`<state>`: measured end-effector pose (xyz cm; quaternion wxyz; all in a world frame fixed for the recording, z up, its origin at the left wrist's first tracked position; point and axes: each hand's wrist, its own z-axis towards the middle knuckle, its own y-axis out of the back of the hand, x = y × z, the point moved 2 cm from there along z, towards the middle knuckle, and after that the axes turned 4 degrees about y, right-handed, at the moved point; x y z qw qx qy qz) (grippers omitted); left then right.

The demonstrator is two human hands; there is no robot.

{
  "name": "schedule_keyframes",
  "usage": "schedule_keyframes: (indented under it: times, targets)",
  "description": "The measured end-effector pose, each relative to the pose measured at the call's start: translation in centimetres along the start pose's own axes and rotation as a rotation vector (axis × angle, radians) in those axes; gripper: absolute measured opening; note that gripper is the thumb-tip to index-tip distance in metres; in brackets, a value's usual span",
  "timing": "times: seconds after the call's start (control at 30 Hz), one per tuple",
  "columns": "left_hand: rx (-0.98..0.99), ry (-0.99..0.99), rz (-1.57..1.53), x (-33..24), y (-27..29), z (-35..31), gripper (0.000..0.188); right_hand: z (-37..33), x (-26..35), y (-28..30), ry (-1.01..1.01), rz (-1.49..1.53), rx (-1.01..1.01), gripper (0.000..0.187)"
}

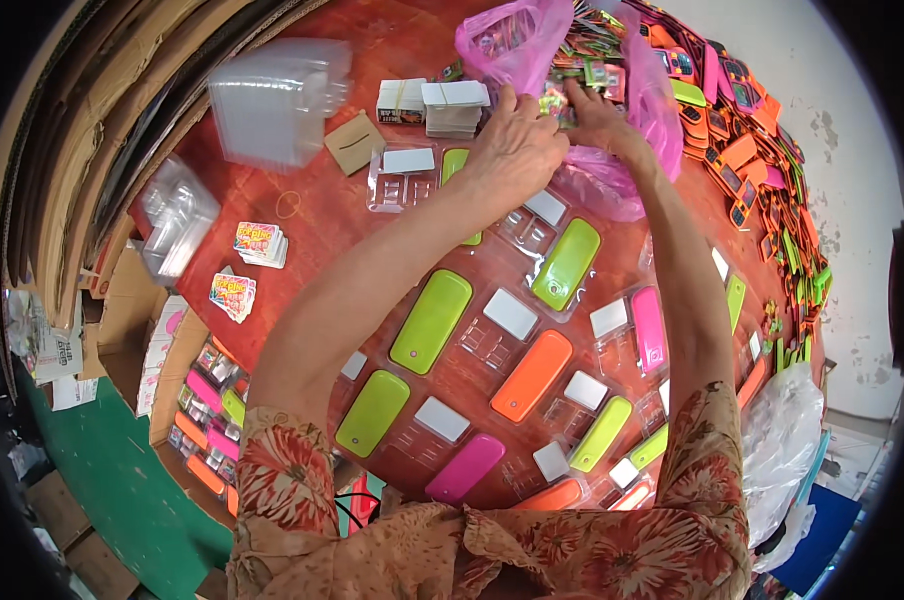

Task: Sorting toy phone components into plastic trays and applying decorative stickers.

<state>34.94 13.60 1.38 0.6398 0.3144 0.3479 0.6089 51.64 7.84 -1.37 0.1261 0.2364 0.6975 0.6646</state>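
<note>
At the far side of the table, both my hands are at the mouth of a pink plastic bag (612, 188) filled with small colourful packets (590, 42). My left hand (520, 145) is at the bag's left side with its fingers bent and closed; what they grip is hidden. Opposite it, my right hand (604, 122) reaches down among the packets, fingers curled, their tips partly covered. Below my arms lie clear plastic blister trays (487, 340), several holding toy-phone-like cases in green (432, 320), orange (532, 375) and magenta (467, 468), beside white cards (512, 313).
Stacks of white cards (456, 108) and clear plastic sheets (272, 105) stand at the far left. Printed cards (260, 243) lie nearer. A carton of packed cases (207, 430) sits below the table's left edge. Loose phone-like toys (737, 150) pile up along the right.
</note>
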Motion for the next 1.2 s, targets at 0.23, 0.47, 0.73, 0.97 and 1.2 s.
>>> schedule_keyframes:
  times: [0.23,0.47,0.73,0.97,1.2]
  targets:
    - [-0.043,0.018,0.012,0.1,0.6,-0.1,0.009,-2.2,1.6,0.1,0.258,0.035,-0.239,0.035]
    - [0.324,0.264,-0.133,-1.0,0.9,1.8,0.013,-1.3,-3.1,1.1,-0.151,0.479,-0.279,0.043]
    - [-0.053,0.992,-1.5,2.0,-0.1,7.5,0.057,-3.0,-0.6,5.6,0.018,1.601,-0.406,0.03]
    - [0.116,1.056,-2.113,-1.3,-4.7,7.8,0.065,-1.0,-1.5,4.9,-0.198,1.536,-0.932,0.027]
    - [0.005,1.104,-2.062,0.5,-6.0,7.6,0.082,-1.2,1.8,2.3,0.076,0.274,-0.674,0.024]
